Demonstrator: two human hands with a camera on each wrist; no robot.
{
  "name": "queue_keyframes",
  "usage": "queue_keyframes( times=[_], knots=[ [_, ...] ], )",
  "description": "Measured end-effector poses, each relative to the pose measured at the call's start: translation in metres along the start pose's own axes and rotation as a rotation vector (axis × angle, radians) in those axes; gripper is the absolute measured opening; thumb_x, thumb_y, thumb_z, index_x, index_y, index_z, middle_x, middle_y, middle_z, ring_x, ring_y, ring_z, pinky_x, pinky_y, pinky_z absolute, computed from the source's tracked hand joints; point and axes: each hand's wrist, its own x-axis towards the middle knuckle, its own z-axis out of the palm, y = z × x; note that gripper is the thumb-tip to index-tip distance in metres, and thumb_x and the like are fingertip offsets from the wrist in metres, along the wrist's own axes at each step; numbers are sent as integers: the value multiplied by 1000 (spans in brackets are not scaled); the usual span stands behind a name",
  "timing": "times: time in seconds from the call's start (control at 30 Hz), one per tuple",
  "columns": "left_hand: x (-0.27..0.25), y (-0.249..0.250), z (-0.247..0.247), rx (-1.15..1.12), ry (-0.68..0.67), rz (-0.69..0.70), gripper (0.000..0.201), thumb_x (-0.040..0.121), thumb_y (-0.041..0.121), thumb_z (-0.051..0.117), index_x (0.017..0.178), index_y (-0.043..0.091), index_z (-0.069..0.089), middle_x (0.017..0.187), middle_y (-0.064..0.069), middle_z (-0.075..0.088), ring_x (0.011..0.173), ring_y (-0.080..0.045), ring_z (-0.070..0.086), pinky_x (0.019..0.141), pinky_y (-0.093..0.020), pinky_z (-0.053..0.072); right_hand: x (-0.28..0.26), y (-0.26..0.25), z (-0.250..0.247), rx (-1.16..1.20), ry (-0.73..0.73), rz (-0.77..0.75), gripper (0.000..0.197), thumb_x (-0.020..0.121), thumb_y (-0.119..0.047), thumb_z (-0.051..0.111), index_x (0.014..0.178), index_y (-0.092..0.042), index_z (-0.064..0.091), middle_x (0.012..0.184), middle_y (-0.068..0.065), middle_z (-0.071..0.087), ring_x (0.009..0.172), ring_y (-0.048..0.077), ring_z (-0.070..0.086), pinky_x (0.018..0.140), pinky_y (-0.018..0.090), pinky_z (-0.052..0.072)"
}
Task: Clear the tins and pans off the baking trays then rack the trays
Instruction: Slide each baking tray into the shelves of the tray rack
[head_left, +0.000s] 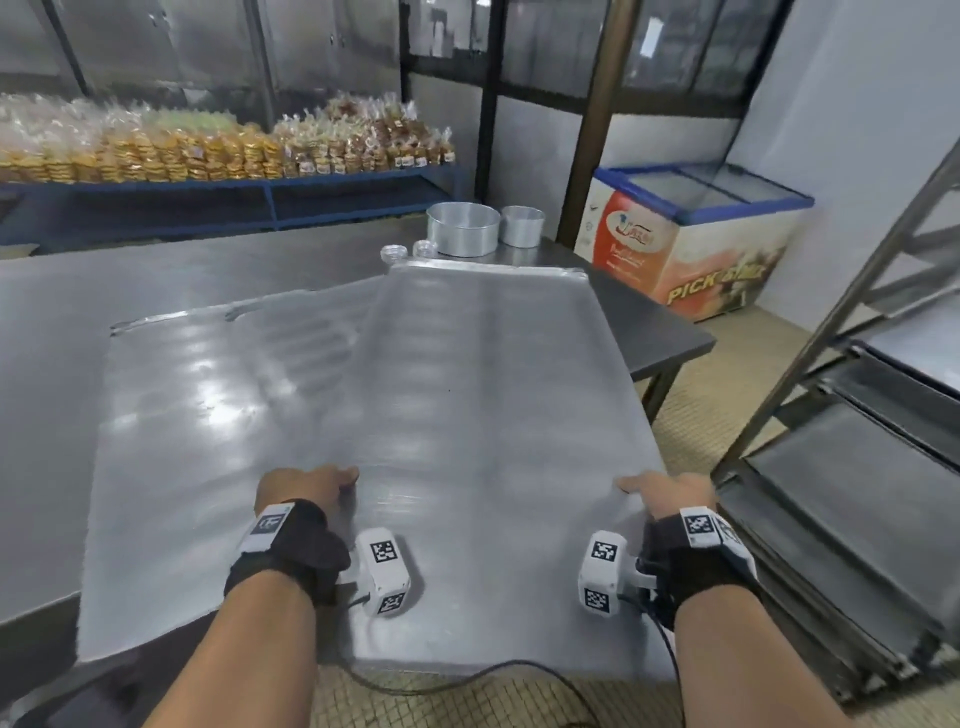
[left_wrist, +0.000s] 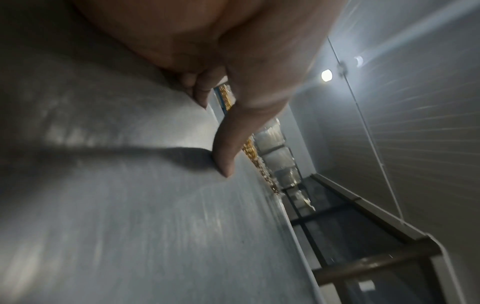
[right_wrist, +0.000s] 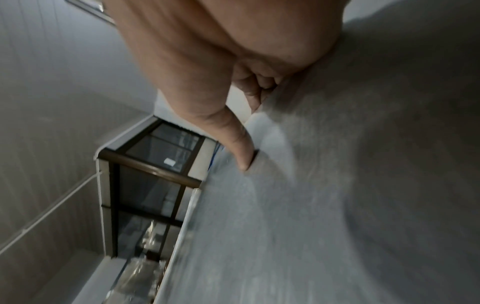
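Note:
A large grey baking tray (head_left: 483, 374) lies lengthwise in front of me, its near end hanging past the steel table (head_left: 52, 415). My left hand (head_left: 311, 486) grips its left side and my right hand (head_left: 660, 491) its right side. In both wrist views a thumb lies on the tray top (left_wrist: 130, 205) (right_wrist: 337, 205) while the other fingers curl at the edge. A second tray (head_left: 208, 405) lies to the left, its right side apparently under the held tray. Both tray tops are bare. Two round metal tins (head_left: 462, 228) (head_left: 522, 226) stand on the table's far corner.
A metal rack (head_left: 857, 415) with trays in its slots stands close on my right. Two small clear cups (head_left: 394, 253) (head_left: 425, 248) sit beside the tins. A chest freezer (head_left: 696, 234) is at the back right, and a blue shelf of packed biscuits (head_left: 208, 150) along the back.

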Motion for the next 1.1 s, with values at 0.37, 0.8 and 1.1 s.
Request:
queue_keyframes(
  times=[0.37,0.8,1.1],
  knots=[
    [-10,48,27,130,-301,272,38,76,29,83,94,0,66,100,-18,69,86,-32,64,75,-32,44,-72,43,-58,178,363,87,44,73,-10,84,108,9,66,94,17,64,80,33,61,75,35,49],
    [-73,77,89,255,-607,416,39,72,25,86,88,5,56,96,-10,61,89,-31,62,85,-36,50,-139,96,-125,342,708,235,29,63,-13,88,72,-3,62,69,12,66,66,32,69,74,50,60],
    [-138,97,161,325,-740,471,48,64,27,90,95,3,63,103,-15,70,93,-34,68,91,-45,55,-137,124,-184,438,844,310,38,64,-12,89,89,5,67,81,18,69,73,32,69,70,38,56]
  ],
)
